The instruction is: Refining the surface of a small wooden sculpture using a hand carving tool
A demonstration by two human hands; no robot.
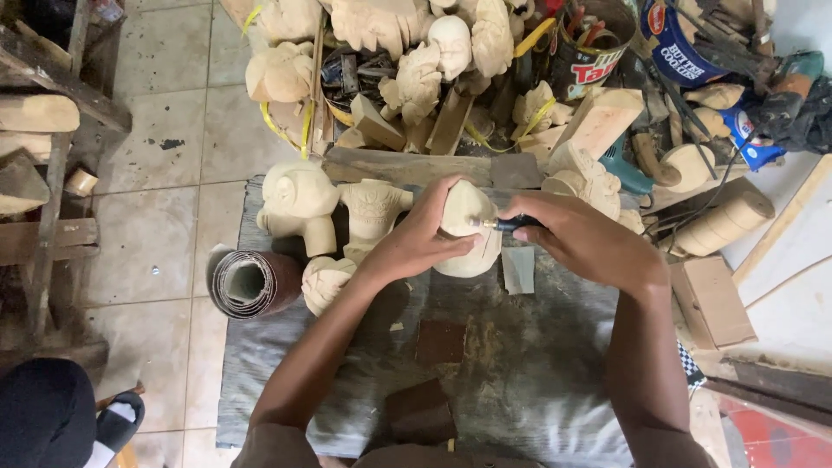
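My left hand (422, 238) wraps around a pale carved wooden figure (468, 247), holding it upright on the grey cloth (520, 364). My right hand (581, 238) grips a small dark-handled carving tool (511, 224), whose metal tip touches the upper part of the figure. Both forearms reach in from the bottom of the head view.
Other pale carvings (299, 204) stand left of my hands, with a roll of sandpaper (251, 282) beside them. Brown sandpaper pieces (440, 341) lie on the cloth. A heap of carvings, wood blocks and tins (598, 52) fills the far side. Planks (719, 299) lie right.
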